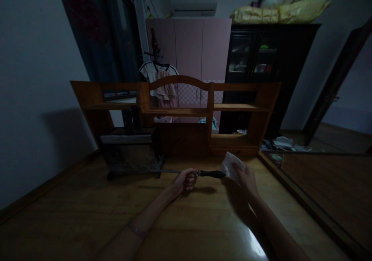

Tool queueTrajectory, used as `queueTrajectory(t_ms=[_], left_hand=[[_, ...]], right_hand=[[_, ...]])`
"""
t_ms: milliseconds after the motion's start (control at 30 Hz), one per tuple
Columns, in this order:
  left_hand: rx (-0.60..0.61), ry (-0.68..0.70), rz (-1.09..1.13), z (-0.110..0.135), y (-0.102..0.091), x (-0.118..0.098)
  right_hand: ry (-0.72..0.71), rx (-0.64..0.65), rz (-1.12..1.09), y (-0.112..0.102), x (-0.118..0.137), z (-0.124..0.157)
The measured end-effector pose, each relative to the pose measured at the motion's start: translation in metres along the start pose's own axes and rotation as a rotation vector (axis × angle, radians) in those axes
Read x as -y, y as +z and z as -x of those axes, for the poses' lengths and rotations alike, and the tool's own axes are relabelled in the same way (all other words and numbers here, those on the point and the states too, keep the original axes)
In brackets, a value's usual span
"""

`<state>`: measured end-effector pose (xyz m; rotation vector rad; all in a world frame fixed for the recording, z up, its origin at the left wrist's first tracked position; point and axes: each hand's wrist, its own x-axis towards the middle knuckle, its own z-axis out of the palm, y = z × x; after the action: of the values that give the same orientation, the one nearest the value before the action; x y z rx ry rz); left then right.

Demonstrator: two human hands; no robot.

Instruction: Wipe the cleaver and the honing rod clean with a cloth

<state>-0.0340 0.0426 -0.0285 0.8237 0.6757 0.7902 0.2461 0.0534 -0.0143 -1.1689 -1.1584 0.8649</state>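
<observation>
My left hand is closed round the thin metal shaft of a long tool, just left of its black handle. The shaft runs level to the left, where its far end fades against a dark box and a faint wispy blur; the tool's kind cannot be made out. In my right hand is a white tissue or cloth, pinched between thumb and fingers. The cloth is close beside the tip of the black handle; whether they touch is unclear. Both hands are above the wooden tabletop.
A wooden shelf unit stands along the back of the tabletop. At its left is a dark box-shaped appliance with a silvery top strip. A raised wooden edge borders the right side, and a wall rises at the left.
</observation>
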Motion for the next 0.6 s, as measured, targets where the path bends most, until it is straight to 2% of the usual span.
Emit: queueTrajectory(t_ms=[100, 233, 433, 600], left_hand=[[0.015, 0.000, 0.001, 0.000, 0.000, 0.000], [0.013, 0.001, -0.005, 0.001, 0.000, 0.000], [0.006, -0.010, -0.007, 0.001, 0.001, -0.001], [-0.002, -0.021, 0.021, -0.001, 0.001, 0.000]], right_hand=[[-0.134, -0.078, 0.205, 0.003, 0.012, 0.006], [-0.240, -0.010, 0.311, 0.008, 0.027, 0.018], [-0.310, 0.049, 0.338, 0.013, 0.032, 0.023], [-0.277, 0.050, 0.328, 0.014, 0.029, 0.023]])
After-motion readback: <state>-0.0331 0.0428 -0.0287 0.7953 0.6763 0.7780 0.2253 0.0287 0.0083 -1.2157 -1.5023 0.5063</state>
